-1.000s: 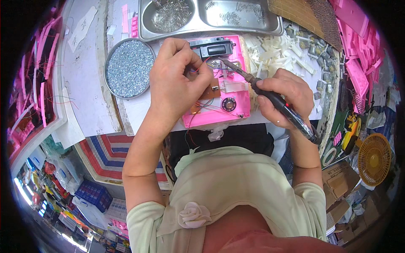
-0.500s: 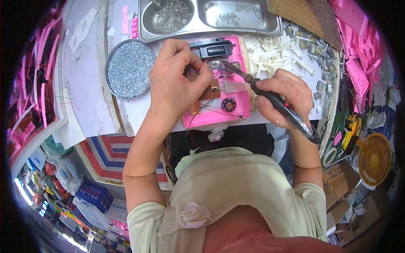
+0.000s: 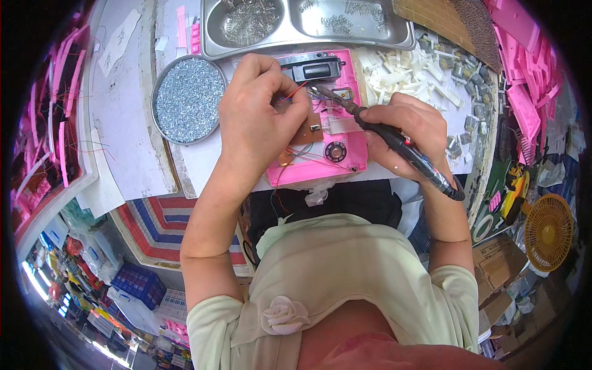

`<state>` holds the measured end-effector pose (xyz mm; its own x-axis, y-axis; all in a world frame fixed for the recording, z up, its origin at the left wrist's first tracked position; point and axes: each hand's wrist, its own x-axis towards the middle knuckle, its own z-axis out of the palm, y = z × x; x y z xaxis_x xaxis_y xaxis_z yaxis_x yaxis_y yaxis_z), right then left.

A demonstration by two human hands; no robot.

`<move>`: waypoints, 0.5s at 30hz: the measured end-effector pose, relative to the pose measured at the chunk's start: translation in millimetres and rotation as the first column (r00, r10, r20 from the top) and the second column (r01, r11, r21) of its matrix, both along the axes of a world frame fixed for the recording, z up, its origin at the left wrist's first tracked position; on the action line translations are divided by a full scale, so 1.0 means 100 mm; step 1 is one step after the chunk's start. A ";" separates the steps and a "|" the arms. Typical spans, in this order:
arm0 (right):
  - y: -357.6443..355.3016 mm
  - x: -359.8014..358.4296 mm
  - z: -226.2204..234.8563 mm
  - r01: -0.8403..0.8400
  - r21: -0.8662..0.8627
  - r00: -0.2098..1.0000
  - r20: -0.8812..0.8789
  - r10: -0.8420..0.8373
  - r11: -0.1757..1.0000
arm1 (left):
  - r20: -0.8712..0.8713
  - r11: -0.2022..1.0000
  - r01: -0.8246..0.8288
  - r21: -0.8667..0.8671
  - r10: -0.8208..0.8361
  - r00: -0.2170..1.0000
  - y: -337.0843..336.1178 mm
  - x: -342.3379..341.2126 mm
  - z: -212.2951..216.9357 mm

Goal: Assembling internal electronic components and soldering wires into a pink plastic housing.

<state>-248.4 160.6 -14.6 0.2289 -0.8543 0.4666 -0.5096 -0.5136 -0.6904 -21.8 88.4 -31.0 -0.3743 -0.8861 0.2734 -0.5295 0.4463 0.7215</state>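
Note:
My left hand (image 3: pixel 262 102) is closed in a pinch on a thin red wire (image 3: pixel 297 90) over a pink plastic housing (image 3: pixel 308 174). In my right hand (image 3: pixel 412 125) is a soldering iron (image 3: pixel 394 139), gripped by its dark handle and slanting up and left. Its tip is close to the wire's end; whether they touch I cannot tell. Inside the housing are a black module (image 3: pixel 317 72) at the far end, a brown circuit board (image 3: pixel 308 132) partly under my left fingers, loose thin wires and a small round speaker (image 3: pixel 335 152).
Left of the housing stands a round tin (image 3: pixel 155 111) of small silvery screws. A steel tray (image 3: pixel 308 47) with springs lies beyond. White plastic parts (image 3: pixel 385 77) and small grey blocks (image 3: pixel 475 111) are heaped at right. Pink parts (image 3: pixel 524 92) and a yellow fan (image 3: pixel 547 233) are farther right.
My right hand and the soldering iron have shifted a little to the left. My left hand has barely moved and keeps its pinch.

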 end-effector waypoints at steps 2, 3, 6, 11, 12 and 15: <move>0.00 0.00 0.01 0.007 -0.006 1.000 -0.020 -0.007 1.000 | -0.001 1.000 -0.002 -0.021 0.002 1.000 0.00 0.00 -0.01; 0.00 0.00 0.01 0.010 -0.010 1.000 -0.030 -0.010 1.000 | -0.001 0.999 -0.002 -0.032 0.002 1.000 0.00 -0.01 -0.02; 0.00 0.00 0.02 0.001 0.004 1.000 -0.025 -0.001 1.000 | -0.002 1.000 -0.014 -0.019 0.014 1.000 0.01 -0.02 -0.01; 0.00 -0.01 0.02 -0.007 0.026 1.000 -0.027 0.007 1.000 | -0.015 1.000 -0.015 -0.027 0.015 1.000 0.01 -0.03 -0.04; -0.01 -0.01 0.03 -0.009 0.029 0.999 -0.034 0.010 1.000 | -0.018 1.000 -0.017 -0.019 0.016 1.000 0.01 -0.03 -0.04; -0.01 0.00 0.02 -0.006 0.011 1.000 -0.019 0.006 1.000 | -0.001 0.999 -0.024 -0.026 0.024 1.000 0.01 -0.04 -0.03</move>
